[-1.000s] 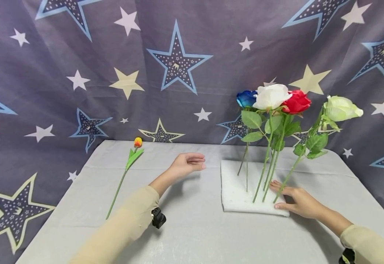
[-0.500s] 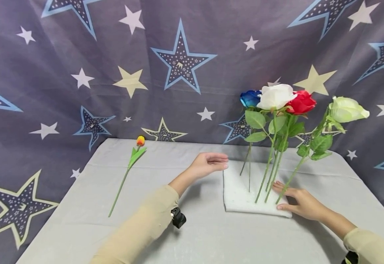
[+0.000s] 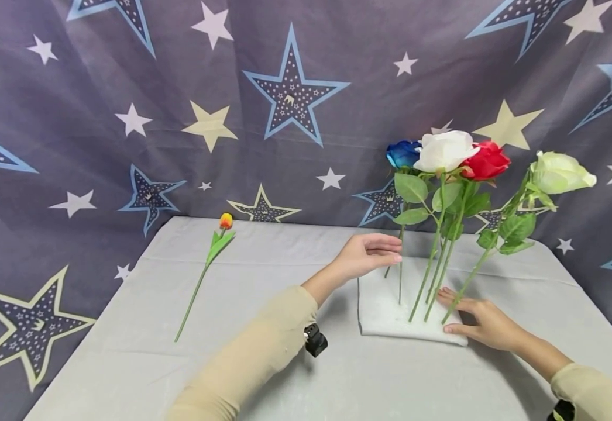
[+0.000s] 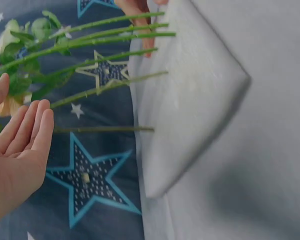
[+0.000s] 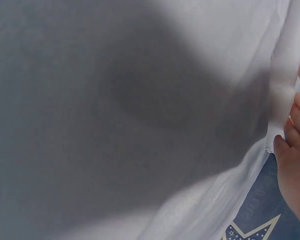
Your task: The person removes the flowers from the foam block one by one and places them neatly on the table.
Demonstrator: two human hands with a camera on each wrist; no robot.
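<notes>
A white foam block lies on the table with several long-stemmed artificial roses standing in it. A blue rose, a white rose and a red rose stand close together; a pale green rose leans right. My left hand is held above the block's back left part, fingertips beside the leftmost stems. In the left wrist view the left hand has extended fingers with nothing gripped. My right hand rests at the block's right edge, fingers on top behind the stems, thumb toward the front.
An orange-yellow tulip with green leaves lies on the left part of the grey-white tablecloth. Behind the table hangs a dark curtain printed with stars.
My left hand has moved right, from the bare cloth beside the foam block to the leftmost stems. The right hand stays at the block's right edge. The view has shifted slightly.
</notes>
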